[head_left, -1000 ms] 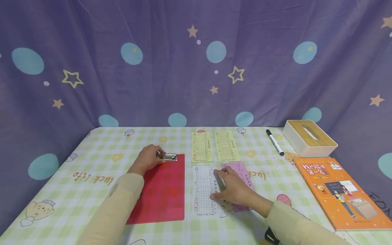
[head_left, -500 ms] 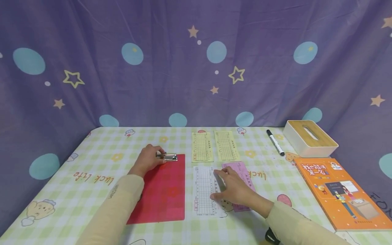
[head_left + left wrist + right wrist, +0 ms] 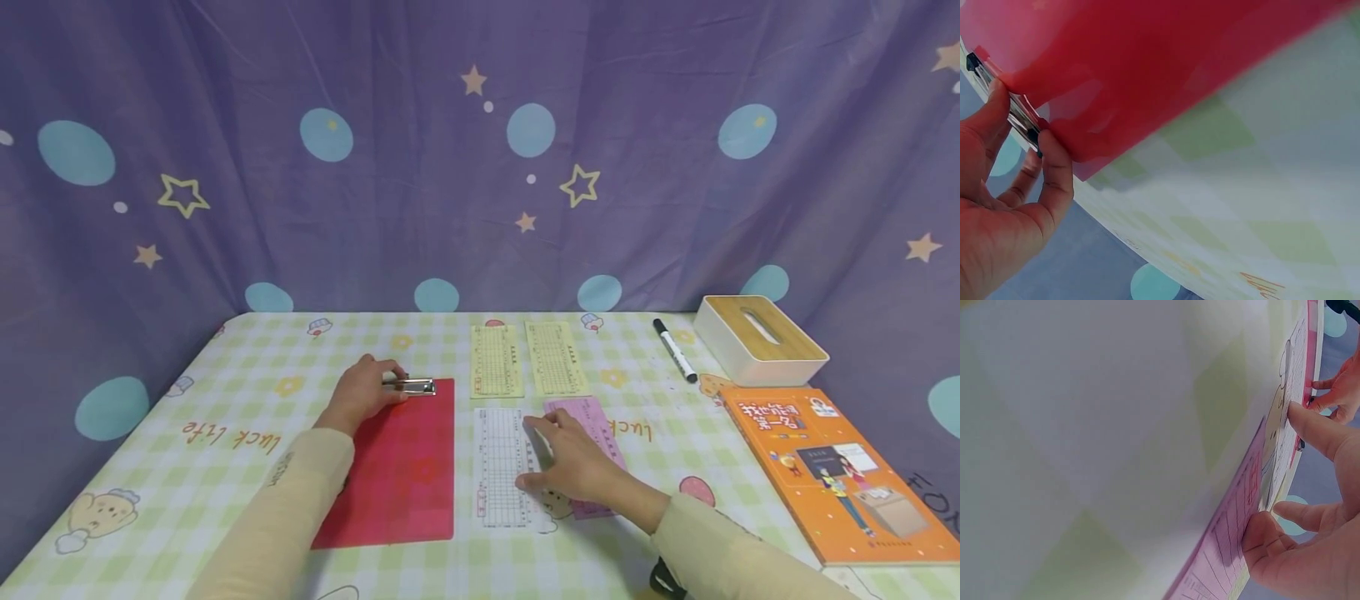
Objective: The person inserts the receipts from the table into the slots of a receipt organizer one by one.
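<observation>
A red clipboard [image 3: 405,479] lies left of centre on the table, its metal clip [image 3: 420,386] at the far edge. My left hand [image 3: 362,393] pinches the clip; in the left wrist view, thumb and fingers bend around its ends. A white printed form [image 3: 498,467] lies just right of the clipboard. My right hand [image 3: 577,462] rests at the form's right side, thumb and index finger spread apart with their tips on the paper. Beneath that hand, a pink form [image 3: 596,421] is partly hidden; in the right wrist view the other fingers overlap its edge.
Two yellow forms [image 3: 495,360] lie side by side behind the white one. Farther right are a black-and-white marker [image 3: 675,350], a white tissue box [image 3: 761,342] with a wooden lid, and an orange book [image 3: 840,475]. A purple curtain [image 3: 375,167] hangs behind the checkered tablecloth [image 3: 247,367].
</observation>
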### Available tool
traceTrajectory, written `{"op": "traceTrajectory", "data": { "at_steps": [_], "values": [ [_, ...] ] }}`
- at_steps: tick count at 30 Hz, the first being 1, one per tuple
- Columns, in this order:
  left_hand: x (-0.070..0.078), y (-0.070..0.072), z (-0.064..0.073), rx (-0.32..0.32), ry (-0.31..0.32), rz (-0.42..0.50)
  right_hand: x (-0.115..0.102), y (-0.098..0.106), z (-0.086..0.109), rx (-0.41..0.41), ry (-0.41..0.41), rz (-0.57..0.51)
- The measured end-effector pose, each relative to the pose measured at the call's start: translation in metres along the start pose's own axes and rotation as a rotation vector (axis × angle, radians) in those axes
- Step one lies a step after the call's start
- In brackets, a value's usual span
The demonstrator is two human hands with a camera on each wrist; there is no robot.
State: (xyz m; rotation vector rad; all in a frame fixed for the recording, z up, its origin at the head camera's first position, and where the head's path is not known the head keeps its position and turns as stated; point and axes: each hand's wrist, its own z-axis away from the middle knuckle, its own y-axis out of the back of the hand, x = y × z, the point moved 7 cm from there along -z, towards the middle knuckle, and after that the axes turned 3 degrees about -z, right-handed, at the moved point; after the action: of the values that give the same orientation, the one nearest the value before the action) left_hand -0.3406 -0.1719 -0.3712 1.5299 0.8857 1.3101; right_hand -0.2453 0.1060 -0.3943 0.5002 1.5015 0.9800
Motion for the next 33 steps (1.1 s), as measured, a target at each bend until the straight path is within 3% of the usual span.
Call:
{"op": "traceTrajectory", "data": {
  "at_steps": [10,19,23,30,33],
  "values": [
    [0.0009,0.0001,-0.0019,-0.016,-0.044,-0.011,-0.0008,0.0005,0.0004,-0.002,0.004,0.002],
    [0.0002,-0.0017,-0.0028,-0.083,-0.046,-0.007,-0.0012,-0.0005,0.0001,-0.006,0.01,-0.012],
    [0.0012,-0.0009,-0.0022,-0.064,-0.068,-0.021,-0.0009,-0.0006,0.0002,-0.006,0.014,-0.014],
    [0.0061,0.0018,-0.0025,0.01,-0.162,-0.091,-0.0002,-0.0011,-0.0001,-0.008,0.014,-0.01],
    [0.0038,-0.0003,-0.0047,0.026,-0.168,-0.1,-0.0001,-0.0003,0.0,-0.007,0.011,-0.007]
  ]
}}
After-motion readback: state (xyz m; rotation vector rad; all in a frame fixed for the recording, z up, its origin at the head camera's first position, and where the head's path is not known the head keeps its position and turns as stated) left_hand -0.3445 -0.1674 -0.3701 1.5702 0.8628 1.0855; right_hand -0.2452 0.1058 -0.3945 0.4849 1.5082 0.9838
